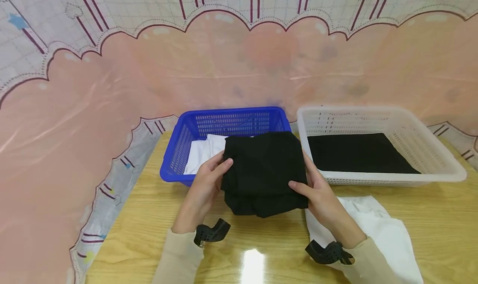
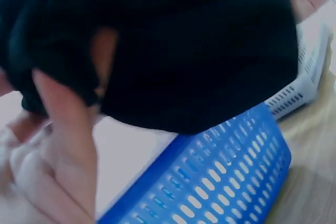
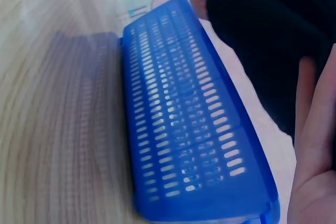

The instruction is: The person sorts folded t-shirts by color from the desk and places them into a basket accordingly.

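Note:
Both hands hold a folded black cloth (image 1: 265, 172) up in front of the baskets, and it overlaps the blue basket's near side in the head view. My left hand (image 1: 207, 180) grips its left edge, thumb on top and fingers partly hidden beneath. On the opposite edge, my right hand (image 1: 317, 192) pinches it with the thumb laid across the top. Loose folds of the cloth hang at its near side. Inside the blue basket (image 1: 175, 151) behind it lies folded white cloth (image 1: 198, 153). The left wrist view shows the black cloth (image 2: 199, 66) above the blue basket's wall (image 2: 220, 177).
To the right stands a white basket (image 1: 444, 167) with a flat black cloth (image 1: 358, 153) in it. A crumpled white cloth (image 1: 388, 234) lies on the wooden table (image 1: 127, 238), partly under the right forearm. A patterned pink sheet (image 1: 224, 64) covers the wall behind.

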The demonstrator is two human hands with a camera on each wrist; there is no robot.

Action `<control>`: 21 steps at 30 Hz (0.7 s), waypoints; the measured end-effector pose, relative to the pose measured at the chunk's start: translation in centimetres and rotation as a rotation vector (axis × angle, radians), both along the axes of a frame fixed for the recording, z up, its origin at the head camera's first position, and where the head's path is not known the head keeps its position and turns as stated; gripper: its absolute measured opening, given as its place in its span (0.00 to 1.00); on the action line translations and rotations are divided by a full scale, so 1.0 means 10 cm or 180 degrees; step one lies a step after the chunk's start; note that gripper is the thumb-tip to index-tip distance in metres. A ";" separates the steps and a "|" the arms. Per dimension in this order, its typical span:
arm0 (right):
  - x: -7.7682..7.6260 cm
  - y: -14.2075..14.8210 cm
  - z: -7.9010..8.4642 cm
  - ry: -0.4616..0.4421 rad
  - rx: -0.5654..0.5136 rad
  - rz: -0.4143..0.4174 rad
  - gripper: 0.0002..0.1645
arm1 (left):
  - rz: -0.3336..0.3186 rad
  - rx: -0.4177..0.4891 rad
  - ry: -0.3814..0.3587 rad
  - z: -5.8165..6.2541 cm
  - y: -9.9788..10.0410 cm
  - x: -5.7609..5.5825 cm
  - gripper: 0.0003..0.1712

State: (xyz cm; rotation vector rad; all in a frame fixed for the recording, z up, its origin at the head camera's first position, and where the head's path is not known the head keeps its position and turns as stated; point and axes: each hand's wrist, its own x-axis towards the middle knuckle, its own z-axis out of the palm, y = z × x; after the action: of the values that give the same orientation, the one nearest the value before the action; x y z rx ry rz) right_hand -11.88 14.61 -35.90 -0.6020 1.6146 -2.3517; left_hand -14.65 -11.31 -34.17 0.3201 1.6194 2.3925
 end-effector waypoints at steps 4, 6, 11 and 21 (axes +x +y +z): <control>-0.03 0.04 0.03 -0.0049 0.0051 -0.0097 0.44 | -0.0123 -0.0582 0.0202 0.05 -0.02 -0.02 0.27; -0.04 0.06 0.04 -0.0066 0.0060 -0.0137 0.44 | -0.0129 -0.0944 0.0279 0.09 -0.02 -0.04 0.27; -0.12 0.11 0.14 -0.0075 -0.0031 -0.0187 0.43 | -0.0089 -0.1560 0.0388 0.22 -0.01 -0.11 0.31; -0.28 0.19 0.36 -0.0152 -0.0025 -0.0449 0.40 | 0.0043 -0.1977 0.0693 0.46 0.10 -0.28 0.36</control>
State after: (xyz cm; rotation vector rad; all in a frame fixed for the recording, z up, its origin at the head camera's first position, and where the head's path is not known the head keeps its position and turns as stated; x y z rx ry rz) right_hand -14.66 16.47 -32.29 -0.4432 1.6788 -2.4523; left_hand -17.42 -10.27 -29.52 0.4533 2.3516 1.7768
